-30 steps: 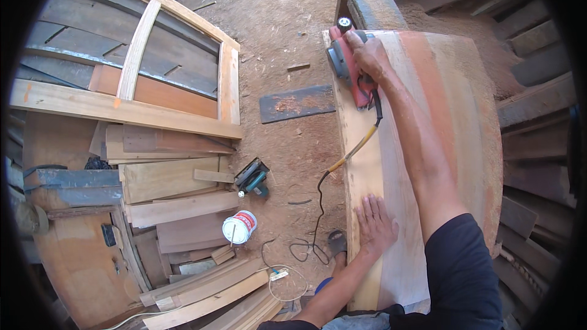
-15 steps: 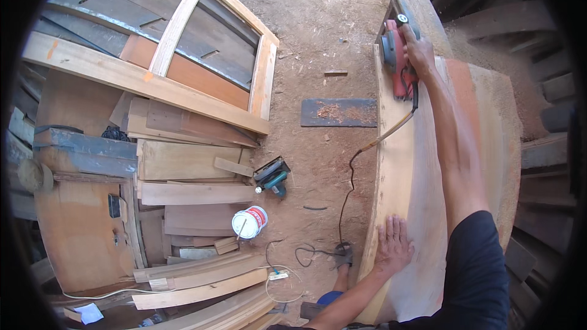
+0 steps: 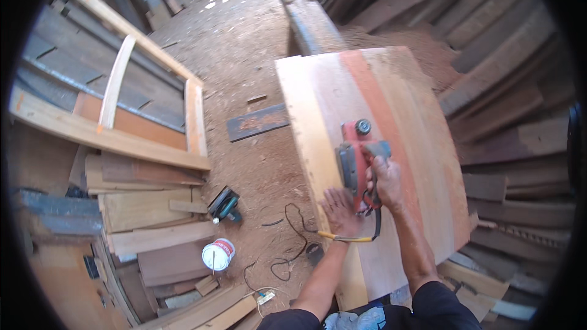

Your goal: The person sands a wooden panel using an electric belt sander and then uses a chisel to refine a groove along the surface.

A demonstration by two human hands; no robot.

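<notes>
A red and grey electric hand planer sits on a wide wooden panel made of pale, greyish and reddish boards. My right hand is wrapped round the planer's rear handle. Just left of the planer's back end, my left hand lies flat on the panel with its fingers stretched out. The planer's power cord loops from its rear past my left wrist, yellow along one part, then drops over the panel's left edge to the ground. The planer's underside is hidden.
On the ground at left are a green-and-black power tool, a white bucket and a dark plank with shavings. A wooden frame and stacked boards stand farther left. More timber leans at right.
My right hand has drawn the planer back from the panel's far end to its middle. My left hand now lies close beside it. The whole view has turned and shifted right.
</notes>
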